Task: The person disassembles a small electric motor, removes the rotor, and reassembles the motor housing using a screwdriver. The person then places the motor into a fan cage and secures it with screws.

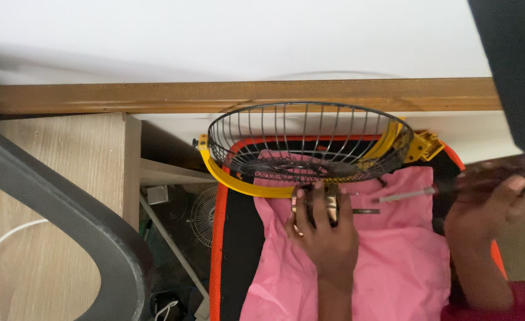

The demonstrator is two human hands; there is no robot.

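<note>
Near the middle of the frame, the left hand [325, 229] grips a small metal cylinder [317, 209], probably a fan motor, with its fingers [301, 208] curled round it from below. Just above it sits a black wire fan guard [307, 142] in a yellow frame [232, 178], tilted so its bowl opens toward the camera. Both rest over a pink cloth [387, 261] spread on a black mat with an orange edge [216, 238]. At the right of the frame, the right hand [488, 208] is closed round the dark handle of a screwdriver [414, 193], whose thin shaft points left toward the cylinder; the hand is blurred. A wooden rail [232, 96] crosses the upper part of the frame, and a pale wooden panel [54, 172] stands at the left, with another small fan guard [203, 214] on the floor below.
</note>
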